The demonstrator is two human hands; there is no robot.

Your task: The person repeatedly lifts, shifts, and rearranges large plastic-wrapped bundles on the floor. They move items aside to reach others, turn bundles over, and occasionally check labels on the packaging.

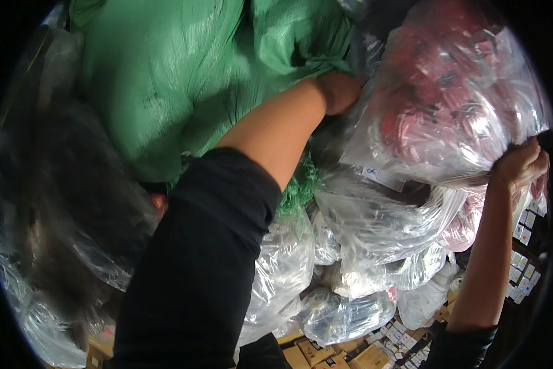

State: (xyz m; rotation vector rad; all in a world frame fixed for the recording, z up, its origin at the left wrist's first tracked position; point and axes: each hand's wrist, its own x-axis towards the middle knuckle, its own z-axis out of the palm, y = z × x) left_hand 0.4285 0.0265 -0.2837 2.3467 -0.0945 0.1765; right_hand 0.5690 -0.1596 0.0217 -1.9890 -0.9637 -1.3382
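A big clear plastic bag [436,104] with red and pink contents fills the upper right. My right hand [522,165] is closed on the lower right corner of this bag, its fingers bunched round the plastic. My left arm stretches up across the middle, and my left hand [343,92] reaches in between the clear bag and a large green woven sack [166,67]. The left fingers are hidden, so their grip does not show. The green sack bulges over the upper left, with frayed green strands [301,184] hanging below my left forearm.
More clear plastic bags [387,215] are heaped under the red one. Dark plastic-wrapped bundles [86,184] stand at the left. Far below lie cardboard boxes [332,357] and rows of small white boxes [522,280] at the lower right.
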